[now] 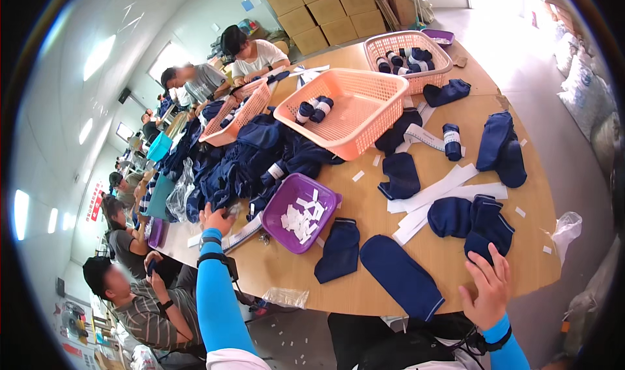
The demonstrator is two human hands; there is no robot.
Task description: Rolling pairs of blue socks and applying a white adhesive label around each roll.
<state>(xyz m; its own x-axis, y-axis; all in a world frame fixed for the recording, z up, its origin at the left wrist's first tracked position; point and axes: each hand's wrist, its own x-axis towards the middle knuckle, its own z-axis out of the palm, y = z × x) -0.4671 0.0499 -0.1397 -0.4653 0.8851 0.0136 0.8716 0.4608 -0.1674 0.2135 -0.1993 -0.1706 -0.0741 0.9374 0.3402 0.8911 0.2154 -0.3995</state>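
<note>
Left hand (215, 219) is out at the left side of the wooden table (390, 272), fingers curled down onto the near edge of the heap of navy socks (228, 165). Whether it is pinching anything: cannot tell, the fingertips are hidden in the fabric. A strip of paper labels (241, 234) lies just right of that hand, touching the table edge below it. Further right of the left hand sits a purple tray (286, 200) holding small white label slips (301, 219), near but not touching the hand. Beyond the tray, away from the hand, a peach basket (364, 132) holds two rolled sock pairs (314, 110).

Between the two hands: a flat navy sock (340, 249) just right of the tray, then a long navy sock (402, 275) lying diagonally to the table's near edge.

Right hand (488, 290) is at the near right edge of the table, fingers spread, not gripping. Fingertips rest on the lower edge of a stack of navy socks (488, 227), which lies directly beyond the hand. The long sock's lower end is just left of the palm, close but apart. White paper strips (443, 189) lie beyond the stack, well apart from the hand.
</note>
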